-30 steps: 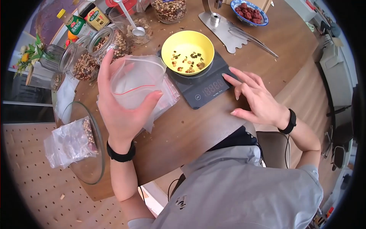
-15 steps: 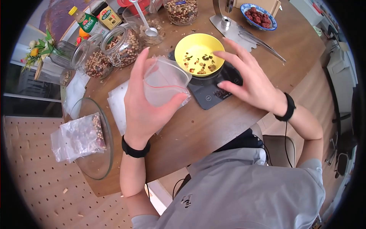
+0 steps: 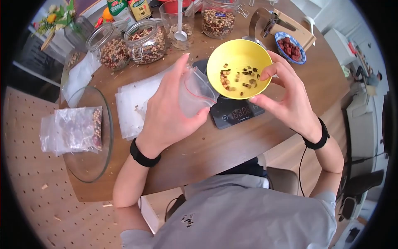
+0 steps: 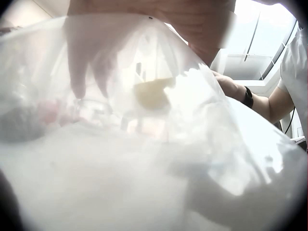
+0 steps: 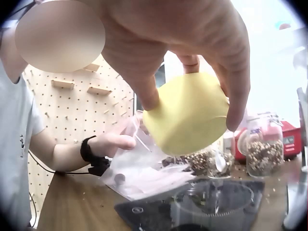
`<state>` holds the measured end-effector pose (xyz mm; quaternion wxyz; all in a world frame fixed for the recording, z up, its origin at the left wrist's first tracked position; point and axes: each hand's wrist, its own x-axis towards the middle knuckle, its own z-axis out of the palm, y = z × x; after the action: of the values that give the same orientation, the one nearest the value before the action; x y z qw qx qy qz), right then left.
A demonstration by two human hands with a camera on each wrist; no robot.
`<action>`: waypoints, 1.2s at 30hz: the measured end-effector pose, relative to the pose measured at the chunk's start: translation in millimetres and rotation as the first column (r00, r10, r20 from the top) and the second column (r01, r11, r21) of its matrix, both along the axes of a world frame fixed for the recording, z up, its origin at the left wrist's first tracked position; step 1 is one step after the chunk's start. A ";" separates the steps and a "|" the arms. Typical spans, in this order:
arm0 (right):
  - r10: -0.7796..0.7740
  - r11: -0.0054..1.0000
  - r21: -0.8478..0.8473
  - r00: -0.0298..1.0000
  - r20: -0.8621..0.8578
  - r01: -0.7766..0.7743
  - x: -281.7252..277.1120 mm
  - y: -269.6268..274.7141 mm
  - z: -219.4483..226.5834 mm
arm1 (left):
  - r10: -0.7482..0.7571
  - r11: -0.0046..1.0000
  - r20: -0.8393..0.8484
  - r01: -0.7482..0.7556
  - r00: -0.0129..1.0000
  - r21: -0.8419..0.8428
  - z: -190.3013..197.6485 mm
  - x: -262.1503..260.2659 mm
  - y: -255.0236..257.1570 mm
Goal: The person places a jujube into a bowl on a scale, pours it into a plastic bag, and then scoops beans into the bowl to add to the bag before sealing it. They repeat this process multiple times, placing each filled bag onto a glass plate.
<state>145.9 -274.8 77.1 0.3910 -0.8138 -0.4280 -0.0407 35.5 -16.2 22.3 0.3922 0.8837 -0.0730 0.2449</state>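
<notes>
A small yellow bowl [image 3: 232, 54], tilted toward the left, hangs over the scale with beans and dark bits in its bottom. My right hand [image 3: 292, 101] grips its right rim between thumb and fingers. In the right wrist view the bowl's underside [image 5: 187, 115] shows between the fingers. My left hand [image 3: 168, 106] holds a clear zip bag [image 3: 195, 93] with a red seal line, thumb and fingers spread at its gaping mouth beside the bowl. Below the bowl is a black kitchen scale [image 3: 232, 118] with a digital display.
Glass jars of mixed beans [image 3: 145, 43] line the back, beside a clear container with a white spoon [image 3: 180, 35]. A blue-patterned bowl of red dried fruit [image 3: 290, 47] stands back right. Flat bags [image 3: 130, 110] lie left; filled bags [image 3: 78, 128] rest on a glass plate [image 3: 108, 145].
My right hand has moved from the scale to the yellow bowl, gripped it, and lifted and tilted it. My left hand has brought the zip bag rightward, close to the bowl.
</notes>
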 end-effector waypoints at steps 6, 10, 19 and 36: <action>0.179 0.970 -0.214 0.931 0.318 -0.113 -7.7 43.4 54.7 | 0.042 0.993 0.073 -0.033 0.996 -0.116 -3.5 -1.6 5.5; 0.324 0.929 -0.332 0.787 0.524 -0.162 -12.6 64.3 77.3 | 0.057 0.978 0.171 -0.021 0.984 -0.207 -3.8 1.1 11.6; 0.502 0.859 -0.395 0.393 0.770 -0.324 -3.0 72.0 76.4 | 0.046 0.954 0.312 0.051 0.949 -0.296 -4.6 2.8 18.6; -0.043 0.997 0.047 0.943 -0.329 0.062 48.3 3.1 -56.7 | 0.069 0.963 0.264 0.005 0.962 -0.271 -0.7 -1.1 19.6</action>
<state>194.2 -271.8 20.4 0.4785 -0.8090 -0.3336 0.0727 34.4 3.5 21.7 0.4907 0.7814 -0.0779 0.3775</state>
